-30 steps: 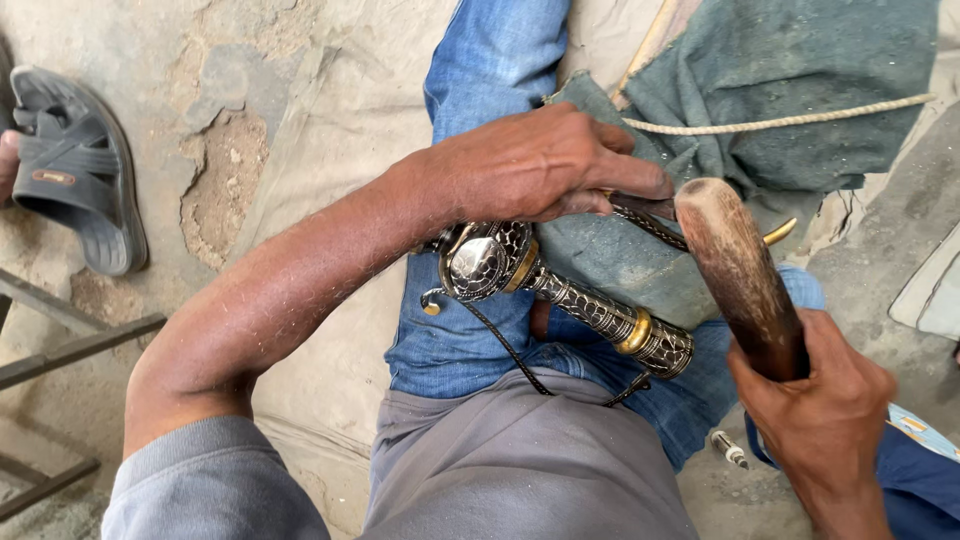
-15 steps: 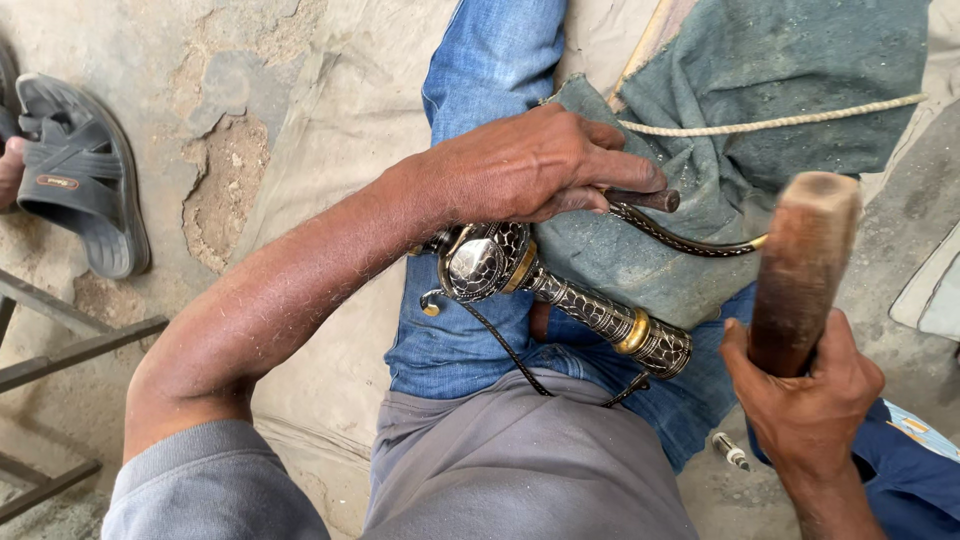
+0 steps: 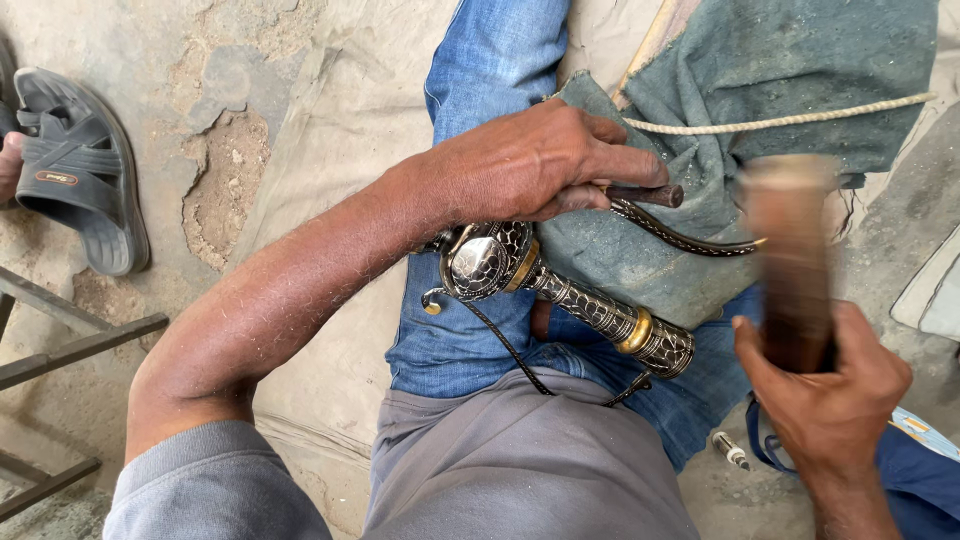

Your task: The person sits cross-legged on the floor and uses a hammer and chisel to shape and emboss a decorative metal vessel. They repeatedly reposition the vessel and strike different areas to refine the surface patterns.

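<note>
Change: mallet (image 3: 790,260) has swung up from beside the punch to upright, blurred, since a second ago.
Sandal (image 3: 75,165): on the floor, far left of both grips.
Left hand (image 3: 530,160): grip clamped on a dark punch (image 3: 645,194), tip pointing right.
Ornate handle (image 3: 560,290): on the lap, just below the left grip.
Curved strip (image 3: 680,235): on green cloth (image 3: 780,70), under the punch.
Right hand (image 3: 825,400): grip clamped round the mallet's lower end.
</note>
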